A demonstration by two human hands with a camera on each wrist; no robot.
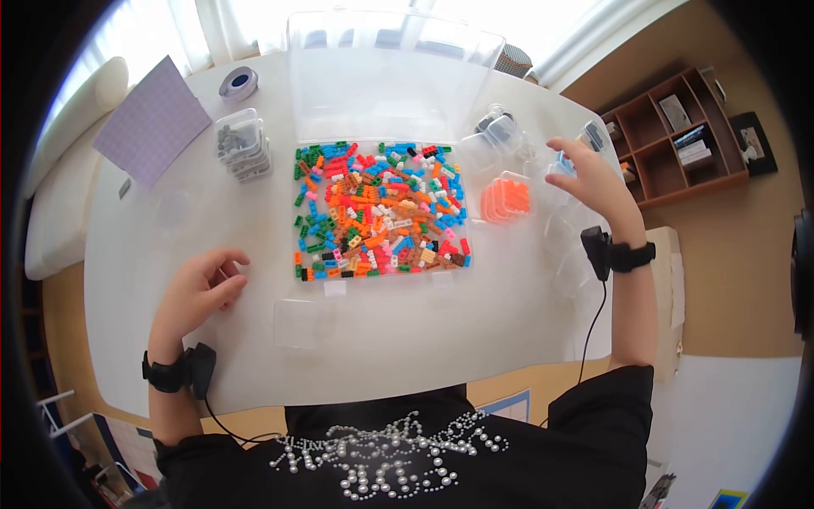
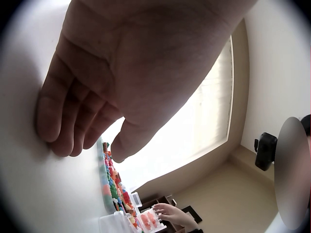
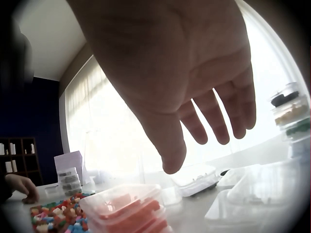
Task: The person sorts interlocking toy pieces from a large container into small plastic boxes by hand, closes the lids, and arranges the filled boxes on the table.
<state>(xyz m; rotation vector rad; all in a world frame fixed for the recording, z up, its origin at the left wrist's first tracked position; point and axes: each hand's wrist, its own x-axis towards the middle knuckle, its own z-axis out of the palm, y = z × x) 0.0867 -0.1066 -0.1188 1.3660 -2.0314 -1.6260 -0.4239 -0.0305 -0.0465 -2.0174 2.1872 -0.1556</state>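
Observation:
In the head view my left hand (image 1: pixel 203 288) rests on the white table left of the brick case, fingers loosely bent and holding nothing. The left wrist view shows that hand (image 2: pixel 121 73) with its fingertips on the tabletop. My right hand (image 1: pixel 593 182) hovers at the right side, thumb and fingers apart, above small clear boxes. In the right wrist view the hand (image 3: pixel 194 77) is empty, with a stack of boxes of orange pieces (image 3: pixel 124 208) below it. The wide clear case holds many mixed bricks (image 1: pixel 381 212), its lid (image 1: pixel 381 85) raised behind.
Stacked clear boxes (image 1: pixel 243 144), a tape roll (image 1: pixel 239 83) and a lilac sheet (image 1: pixel 153 123) lie at the back left. The boxes of orange pieces (image 1: pixel 505 198) stand right of the case. A clear lid (image 1: pixel 297 324) lies in front. A brown shelf (image 1: pixel 678 140) stands beyond the table.

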